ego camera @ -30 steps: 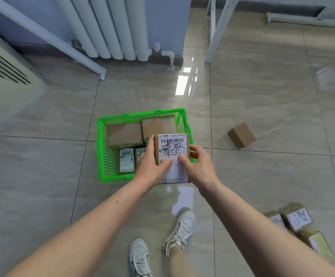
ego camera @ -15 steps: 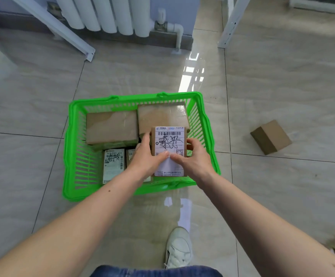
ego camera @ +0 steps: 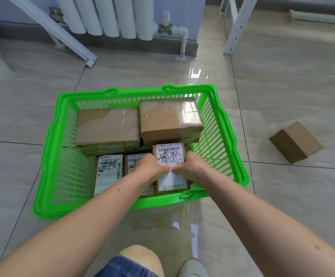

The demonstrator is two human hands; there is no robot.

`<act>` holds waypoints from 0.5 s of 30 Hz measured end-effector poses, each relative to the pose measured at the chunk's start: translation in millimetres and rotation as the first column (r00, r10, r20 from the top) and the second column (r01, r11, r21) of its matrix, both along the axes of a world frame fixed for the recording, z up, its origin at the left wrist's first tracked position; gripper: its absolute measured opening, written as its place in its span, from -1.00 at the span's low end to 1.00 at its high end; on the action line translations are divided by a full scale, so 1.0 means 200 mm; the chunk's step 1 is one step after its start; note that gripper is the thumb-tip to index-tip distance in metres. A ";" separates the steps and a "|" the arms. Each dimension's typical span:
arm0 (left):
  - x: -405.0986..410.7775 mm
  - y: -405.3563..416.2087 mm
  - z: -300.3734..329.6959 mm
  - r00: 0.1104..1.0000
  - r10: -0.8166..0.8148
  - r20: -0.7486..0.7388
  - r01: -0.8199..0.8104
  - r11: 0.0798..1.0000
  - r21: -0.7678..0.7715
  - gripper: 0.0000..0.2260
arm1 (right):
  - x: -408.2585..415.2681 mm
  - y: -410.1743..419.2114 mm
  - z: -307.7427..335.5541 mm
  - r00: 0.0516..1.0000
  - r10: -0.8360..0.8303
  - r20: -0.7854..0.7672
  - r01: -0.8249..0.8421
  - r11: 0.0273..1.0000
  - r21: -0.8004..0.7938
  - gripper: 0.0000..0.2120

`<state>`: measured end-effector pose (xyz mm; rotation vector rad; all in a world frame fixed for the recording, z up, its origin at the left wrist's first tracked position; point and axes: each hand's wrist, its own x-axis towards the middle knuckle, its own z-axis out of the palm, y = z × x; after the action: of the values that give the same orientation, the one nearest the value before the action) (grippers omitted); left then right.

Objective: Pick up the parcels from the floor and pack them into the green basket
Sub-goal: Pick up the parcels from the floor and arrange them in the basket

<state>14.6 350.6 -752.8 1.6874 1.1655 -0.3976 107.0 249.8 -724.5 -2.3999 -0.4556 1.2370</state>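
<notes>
Left hand: the left hand (ego camera: 150, 168) grips the left side of the labelled parcel (ego camera: 170, 156), thumb on its top face.
Right hand: the right hand (ego camera: 189, 168) grips the parcel's right side, thumb meeting the other thumb on the white label.
Held parcel: inside the green basket (ego camera: 222, 124), in the near right corner, label upward, just in front of the taped brown box (ego camera: 169, 117).
Basket contents: a second brown box (ego camera: 107, 126) at the far left; two labelled parcels (ego camera: 107, 172) along the near side, left of the held one.
Floor: a plain cardboard box (ego camera: 296, 141) lies on the tiles, well right of the basket.
Background: a white radiator (ego camera: 106, 15) against the wall.
</notes>
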 end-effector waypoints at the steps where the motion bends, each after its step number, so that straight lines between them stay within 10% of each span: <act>1: 0.01 0.00 -0.02 1.000 -0.019 -0.024 0.019 1.000 0.014 -0.67 | 0.00 0.01 -0.02 1.000 0.030 0.002 -0.030 0.999 -0.029 -0.65; 8: 0.08 -0.01 -0.04 0.980 -0.113 -0.161 0.152 0.955 0.255 -0.35 | 0.09 0.09 -0.10 0.982 0.187 -0.032 -0.190 0.970 -0.154 -0.61; 15: 0.07 0.00 -0.07 0.973 -0.202 -0.107 0.229 0.880 0.416 -0.43 | 0.14 0.11 -0.18 0.973 0.227 -0.035 -0.229 0.960 -0.159 -0.65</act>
<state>29.5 351.1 -767.5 2.2153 1.1693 -0.3473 134.1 271.0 -760.9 -2.5261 -0.6659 1.4417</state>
